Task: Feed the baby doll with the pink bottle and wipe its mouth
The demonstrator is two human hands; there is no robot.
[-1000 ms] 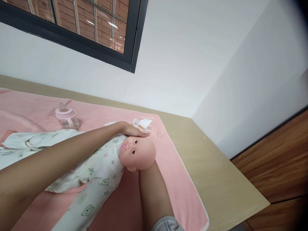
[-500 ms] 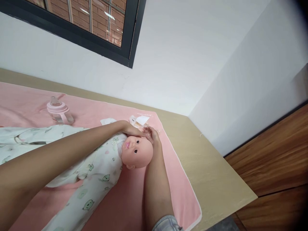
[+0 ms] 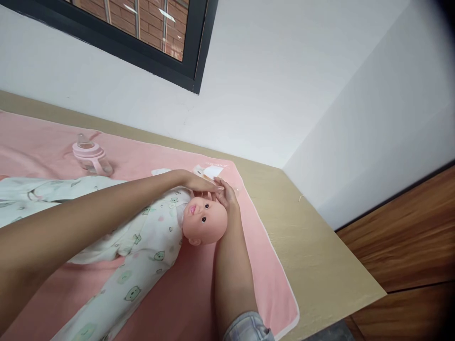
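Note:
A bald baby doll point(image 3: 206, 225) in a white suit with green animal prints lies on its back on a pink mat point(image 3: 266, 279). My left arm crosses over its body, and my left hand point(image 3: 202, 183) is stretched out beside the far side of the head, fingers extended. From the near side my right forearm passes by the top of the head. My right hand point(image 3: 228, 193) curves around there, fingers apart, its fingertips meeting those of my left hand. The space under both hands is partly hidden by the head. Just beyond them lies a small white-and-clear packet point(image 3: 213, 171).
A pink-lidded baby bottle with a handle point(image 3: 91, 155) stands on the mat at the left. A bit of white cloth point(image 3: 160, 171) lies behind my left wrist. The wooden table point(image 3: 320, 265) ends at the right; a white wall and a dark-framed window point(image 3: 177, 71) are behind.
My left hand has slid slightly right, its fingertips now meeting my right hand. The view has shifted a little; the doll still lies in the same place.

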